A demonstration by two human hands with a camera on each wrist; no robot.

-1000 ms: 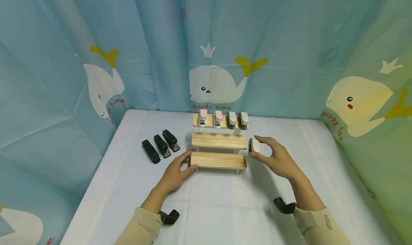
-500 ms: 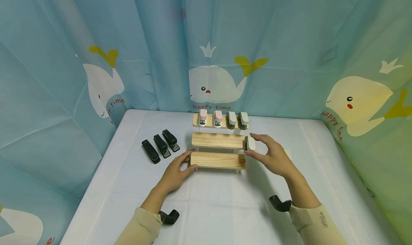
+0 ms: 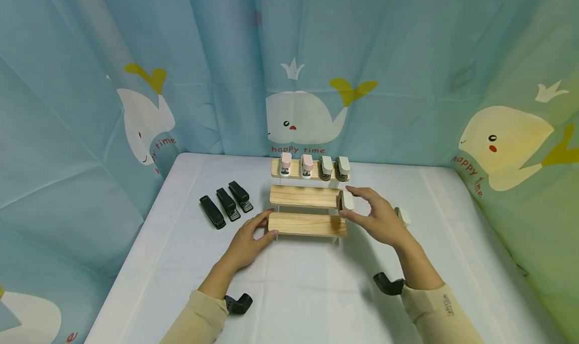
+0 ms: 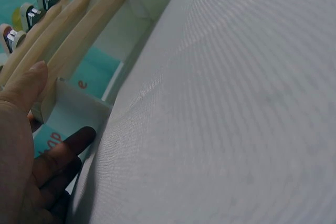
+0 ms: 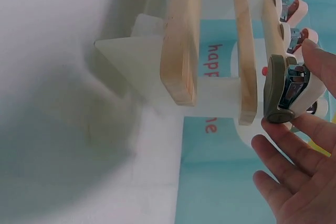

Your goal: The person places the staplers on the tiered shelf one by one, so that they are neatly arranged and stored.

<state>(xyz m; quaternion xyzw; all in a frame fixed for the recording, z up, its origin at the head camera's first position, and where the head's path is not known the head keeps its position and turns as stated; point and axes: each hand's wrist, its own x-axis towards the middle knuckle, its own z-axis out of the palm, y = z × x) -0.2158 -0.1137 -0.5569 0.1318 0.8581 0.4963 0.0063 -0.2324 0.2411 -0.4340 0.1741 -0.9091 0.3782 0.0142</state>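
Right hand (image 3: 379,221) pinching stapler (image 3: 347,201), near middle shelf (image 3: 303,196); left hand (image 3: 244,244) holding front shelf (image 3: 307,224)

Curtained-off booth, approx. a mini studio; can't tell what bldg. it's in. Blue curtain (image 3: 307,37) w/ cartoon whales & "happy time" print (kids'-rm. style) hangs at back & both sides of a white-clothed surface (image 3: 307,289). Stepped wooden stand (image 3: 307,197) w/ staplers (image 3: 325,167) gives a shop-display look; black wrist cams (image 3: 389,284) suggest a rec. setup.
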